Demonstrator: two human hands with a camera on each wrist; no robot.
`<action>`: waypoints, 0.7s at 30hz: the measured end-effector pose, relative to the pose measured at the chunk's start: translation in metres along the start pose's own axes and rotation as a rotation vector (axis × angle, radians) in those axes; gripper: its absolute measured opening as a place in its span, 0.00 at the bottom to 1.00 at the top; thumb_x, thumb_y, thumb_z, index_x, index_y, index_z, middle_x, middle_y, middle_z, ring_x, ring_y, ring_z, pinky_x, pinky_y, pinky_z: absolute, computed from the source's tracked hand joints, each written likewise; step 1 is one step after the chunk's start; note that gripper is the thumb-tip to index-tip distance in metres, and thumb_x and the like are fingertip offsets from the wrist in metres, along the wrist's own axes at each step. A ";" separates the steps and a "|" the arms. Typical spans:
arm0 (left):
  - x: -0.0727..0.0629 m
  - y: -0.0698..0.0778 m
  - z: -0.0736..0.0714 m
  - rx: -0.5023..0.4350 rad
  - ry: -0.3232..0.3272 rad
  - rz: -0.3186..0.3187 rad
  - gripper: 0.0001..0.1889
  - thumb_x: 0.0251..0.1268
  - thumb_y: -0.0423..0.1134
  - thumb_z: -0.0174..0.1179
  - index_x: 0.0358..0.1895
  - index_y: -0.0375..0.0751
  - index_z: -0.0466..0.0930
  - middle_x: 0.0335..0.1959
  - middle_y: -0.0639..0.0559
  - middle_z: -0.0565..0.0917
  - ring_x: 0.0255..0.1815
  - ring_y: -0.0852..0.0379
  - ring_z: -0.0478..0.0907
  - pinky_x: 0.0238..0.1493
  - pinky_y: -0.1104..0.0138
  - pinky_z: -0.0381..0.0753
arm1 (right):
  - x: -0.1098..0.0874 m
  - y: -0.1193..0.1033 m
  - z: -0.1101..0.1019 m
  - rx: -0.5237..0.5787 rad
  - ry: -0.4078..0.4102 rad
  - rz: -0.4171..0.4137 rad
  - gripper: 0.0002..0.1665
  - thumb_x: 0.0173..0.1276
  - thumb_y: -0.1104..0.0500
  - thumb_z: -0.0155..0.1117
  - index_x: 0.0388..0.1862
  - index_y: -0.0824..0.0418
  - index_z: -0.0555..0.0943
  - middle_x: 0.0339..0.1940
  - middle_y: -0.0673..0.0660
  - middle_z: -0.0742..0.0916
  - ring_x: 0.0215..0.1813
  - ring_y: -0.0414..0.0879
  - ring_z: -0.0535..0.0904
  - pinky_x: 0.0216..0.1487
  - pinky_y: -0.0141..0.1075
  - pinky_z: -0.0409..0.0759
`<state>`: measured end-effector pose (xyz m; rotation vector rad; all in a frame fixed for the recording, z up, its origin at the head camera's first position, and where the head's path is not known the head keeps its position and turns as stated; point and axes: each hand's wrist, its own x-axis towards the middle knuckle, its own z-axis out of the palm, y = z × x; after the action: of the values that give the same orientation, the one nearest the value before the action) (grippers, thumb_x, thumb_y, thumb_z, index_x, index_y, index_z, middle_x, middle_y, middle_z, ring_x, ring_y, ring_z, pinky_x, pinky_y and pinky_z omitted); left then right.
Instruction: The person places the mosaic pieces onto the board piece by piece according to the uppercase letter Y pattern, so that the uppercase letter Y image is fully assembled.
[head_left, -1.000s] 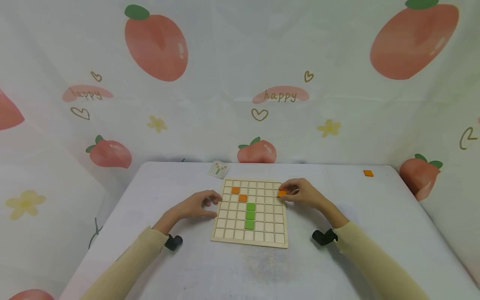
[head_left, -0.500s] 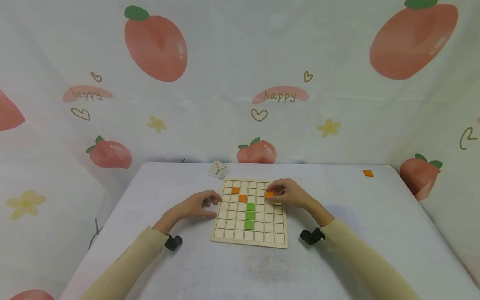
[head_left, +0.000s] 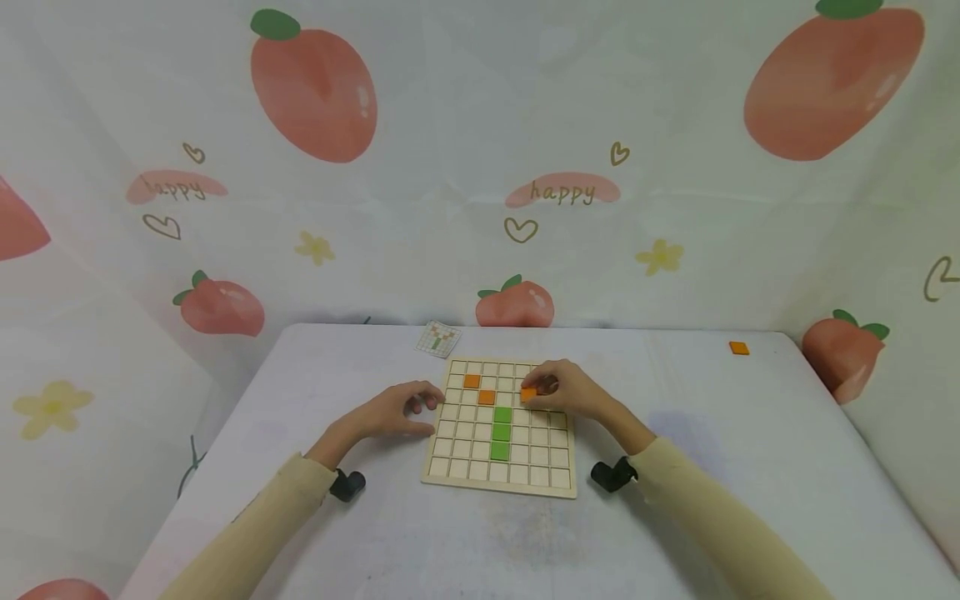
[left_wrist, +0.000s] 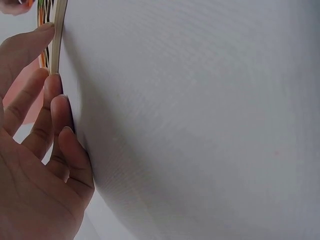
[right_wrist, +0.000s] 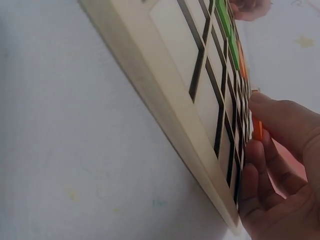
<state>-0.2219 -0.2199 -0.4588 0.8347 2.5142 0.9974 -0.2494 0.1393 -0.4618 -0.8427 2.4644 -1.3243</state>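
A square wooden grid board (head_left: 519,472) lies on the table in the head view. Two orange tiles run diagonally in its upper left cells, the nearer one an orange tile (head_left: 487,397) just above a column of three green tiles (head_left: 501,432). My right hand (head_left: 568,390) pinches another orange tile (head_left: 528,394) between thumb and fingers over the board's upper right part; the right wrist view has that tile (right_wrist: 257,129) edge-on. At the board's left edge, my left hand (head_left: 393,410) rests with thumb and fingertips against the rim (left_wrist: 58,45), fingers loosely extended.
A small printed card (head_left: 438,339) with a coloured grid pattern lies behind the board. One more orange tile (head_left: 738,348) is at the table's far right. A fruit-patterned cloth (head_left: 420,208) hangs behind the white table (head_left: 360,550).
My right hand has moved left across the board's upper right part, carrying the orange tile from the right rim inward. My left hand has stayed at the left edge.
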 end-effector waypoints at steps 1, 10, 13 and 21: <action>0.000 0.000 0.000 -0.001 0.001 0.001 0.24 0.60 0.35 0.74 0.59 0.39 0.79 0.46 0.54 0.79 0.45 0.52 0.74 0.51 0.59 0.76 | 0.000 0.000 0.001 -0.002 -0.002 -0.002 0.15 0.62 0.61 0.78 0.46 0.65 0.87 0.44 0.55 0.87 0.40 0.46 0.80 0.46 0.40 0.81; 0.001 0.000 -0.001 0.002 0.003 0.006 0.24 0.60 0.35 0.74 0.59 0.38 0.79 0.46 0.53 0.79 0.44 0.52 0.75 0.51 0.59 0.76 | 0.005 -0.002 0.008 -0.027 -0.012 -0.010 0.15 0.63 0.63 0.77 0.47 0.65 0.87 0.46 0.54 0.87 0.43 0.47 0.81 0.48 0.39 0.81; 0.001 -0.001 0.000 0.002 0.003 0.007 0.24 0.60 0.35 0.74 0.59 0.39 0.79 0.46 0.53 0.79 0.44 0.52 0.75 0.50 0.60 0.76 | 0.006 -0.004 0.009 -0.040 -0.014 -0.022 0.14 0.63 0.63 0.77 0.47 0.65 0.87 0.45 0.54 0.87 0.43 0.47 0.81 0.48 0.40 0.81; 0.002 -0.003 0.000 -0.006 0.002 0.009 0.24 0.60 0.35 0.74 0.59 0.39 0.79 0.46 0.52 0.80 0.44 0.52 0.74 0.50 0.60 0.76 | 0.005 -0.002 0.010 -0.050 -0.015 -0.038 0.14 0.63 0.63 0.77 0.47 0.65 0.87 0.43 0.55 0.86 0.42 0.47 0.79 0.46 0.41 0.80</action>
<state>-0.2244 -0.2205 -0.4609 0.8447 2.5098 1.0092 -0.2482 0.1282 -0.4653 -0.9124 2.4918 -1.2684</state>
